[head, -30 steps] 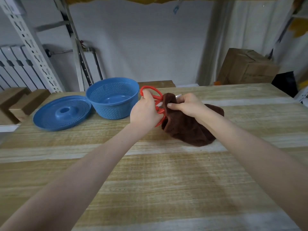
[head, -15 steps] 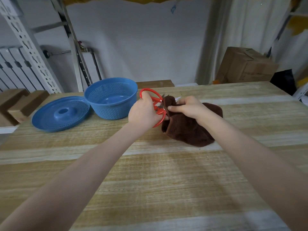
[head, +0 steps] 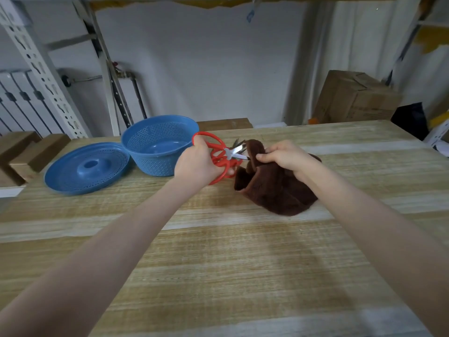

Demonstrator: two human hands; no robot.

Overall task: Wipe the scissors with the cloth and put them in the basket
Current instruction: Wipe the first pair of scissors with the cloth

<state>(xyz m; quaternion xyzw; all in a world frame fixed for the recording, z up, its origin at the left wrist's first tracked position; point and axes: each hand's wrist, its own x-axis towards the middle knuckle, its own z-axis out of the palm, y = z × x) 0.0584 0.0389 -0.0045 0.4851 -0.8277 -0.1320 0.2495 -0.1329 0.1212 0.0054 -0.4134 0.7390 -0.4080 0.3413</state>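
So, scissors (head: 220, 158): red-handled, held up in the left hand (head: 196, 164); steel blades run from the left fingers (head: 199, 145) toward the right fingers (head: 264, 156), parted in a narrow V.
Left hand: clenched round the 2 red loops, thumb over the upper loop.
Right hand (head: 284, 156): thumb and fingers pinch the top fold of the cloth (head: 274, 188), right at the blade tips.
Cloth: dark brown, plush, bunched; upper fold lifted in the right fingers, the rest sagging onto the table (head: 218, 263) below them.
Blade and cloth: the lower tip reaches the fold beside the right thumb; actual contact cannot be told.
Basket (head: 155, 164): blue, perforated, upright, just beyond the left fingers; the left hand covers part of its wall.
Lid (head: 87, 166): blue, flat on the table, on the basket's far side from the left fingers, just beside it.
Hard to see: 1 blade is smeared by blur; the left fingertips are hidden behind the loops; the right fingers under the fold are hidden.
Background: cardboard box (head: 354, 98) well beyond the right fingers; radiator (head: 14, 105) cut off at the frame edge.
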